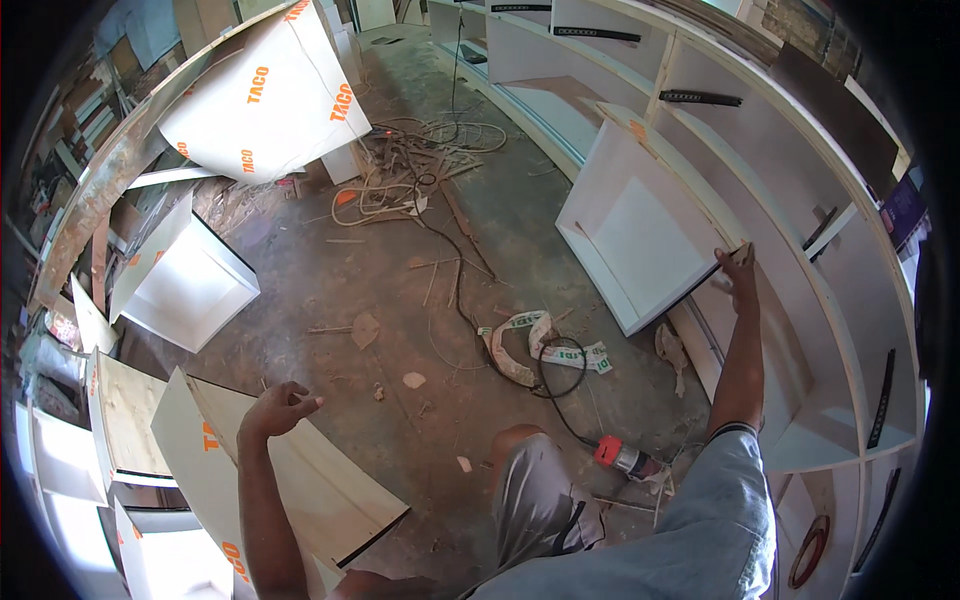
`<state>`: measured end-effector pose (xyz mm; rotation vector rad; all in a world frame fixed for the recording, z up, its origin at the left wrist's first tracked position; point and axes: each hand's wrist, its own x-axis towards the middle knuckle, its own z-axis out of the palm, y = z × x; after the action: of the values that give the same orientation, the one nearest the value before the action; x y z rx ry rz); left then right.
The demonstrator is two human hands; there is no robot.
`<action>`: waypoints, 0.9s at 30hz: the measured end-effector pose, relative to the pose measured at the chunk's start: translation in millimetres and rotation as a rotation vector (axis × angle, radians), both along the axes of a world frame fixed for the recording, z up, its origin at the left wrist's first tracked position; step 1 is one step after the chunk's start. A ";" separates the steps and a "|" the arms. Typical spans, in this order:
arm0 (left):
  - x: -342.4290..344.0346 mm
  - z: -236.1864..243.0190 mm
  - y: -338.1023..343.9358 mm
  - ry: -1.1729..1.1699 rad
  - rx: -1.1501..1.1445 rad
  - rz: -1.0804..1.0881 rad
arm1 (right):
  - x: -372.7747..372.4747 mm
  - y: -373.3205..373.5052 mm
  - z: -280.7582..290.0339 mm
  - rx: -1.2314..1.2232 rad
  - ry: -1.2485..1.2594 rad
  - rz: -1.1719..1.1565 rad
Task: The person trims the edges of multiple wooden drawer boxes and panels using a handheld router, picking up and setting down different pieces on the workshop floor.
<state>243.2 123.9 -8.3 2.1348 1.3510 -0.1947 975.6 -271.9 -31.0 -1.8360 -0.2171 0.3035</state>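
Note:
My right hand (738,272) is closed on the upper corner of a white drawer box (640,225), at the end of its dark-edged side. The drawer box stands tilted at the front of a long white cabinet (800,300), partly inside one of its openings. My left hand (275,410) holds nothing and is raised with loosely bent fingers apart. Beneath it, at the lower left, lies another drawer box (320,470) with its pale underside up and a black strip along one edge. Whether the left hand touches that box, I cannot tell.
A red-and-black corded power tool (625,458) lies by my knee. Its black cable (458,290) crosses the dusty floor to tangled cords (390,190). Printed tape (535,345) lies crumpled nearby. More drawer boxes (190,280) stand left, below a printed white sheet (265,105). Black slide rails (700,98) line the cabinet.

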 end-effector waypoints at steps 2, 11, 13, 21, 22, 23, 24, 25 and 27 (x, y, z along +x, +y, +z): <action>1.8 0.9 -0.7 0.001 -0.005 -0.002 | 20.1 12.4 -7.5 0.043 -0.130 -0.045; 12.0 1.7 0.9 -0.009 -0.064 0.014 | 53.3 42.7 -69.4 0.066 -0.476 -0.169; 10.8 2.4 1.5 -0.048 -0.081 0.015 | 32.8 43.6 -62.4 -0.028 -0.309 -0.168; 9.2 11.5 -5.5 0.003 -0.070 0.009 | -5.1 65.6 -56.9 -0.014 -0.071 -0.200; 10.4 11.1 -6.4 -0.011 -0.072 -0.001 | 5.0 68.9 -63.9 -0.044 -0.081 -0.250; 11.7 11.1 -6.6 -0.019 -0.072 -0.006 | 17.1 74.8 -74.3 -0.080 -0.110 -0.305; 13.1 10.4 -6.7 -0.022 -0.066 -0.006 | 29.7 80.6 -85.2 -0.074 -0.085 -0.306; 14.7 9.3 -6.8 -0.025 -0.071 -0.014 | 45.7 86.4 -91.9 -0.103 -0.273 -0.402; 18.1 7.1 -6.2 0.014 -0.056 -0.015 | 77.5 90.0 -94.3 -0.117 -0.373 -0.386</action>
<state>261.3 117.7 -1.2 2.1012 1.3220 -0.2507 1053.2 -181.9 -125.3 -1.9932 -0.0971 -0.3034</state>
